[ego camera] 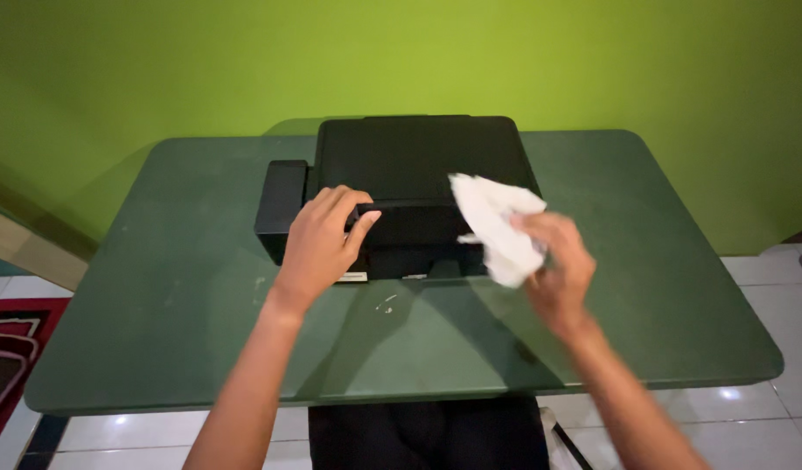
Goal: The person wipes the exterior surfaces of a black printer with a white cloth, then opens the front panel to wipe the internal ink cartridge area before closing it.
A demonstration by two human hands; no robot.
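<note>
A black printer (409,165) with a side tank on its left sits at the back middle of a dark green table (174,287). My left hand (324,244) rests on the printer's front left, fingers curled over the edge of its front panel. My right hand (557,265) holds a crumpled white cloth (496,222) against the printer's front right corner.
A green wall stands right behind the table. White floor tiles show at the right and below. A red patterned rug (9,348) lies at the lower left. Something dark (427,435) sits under the table's near edge.
</note>
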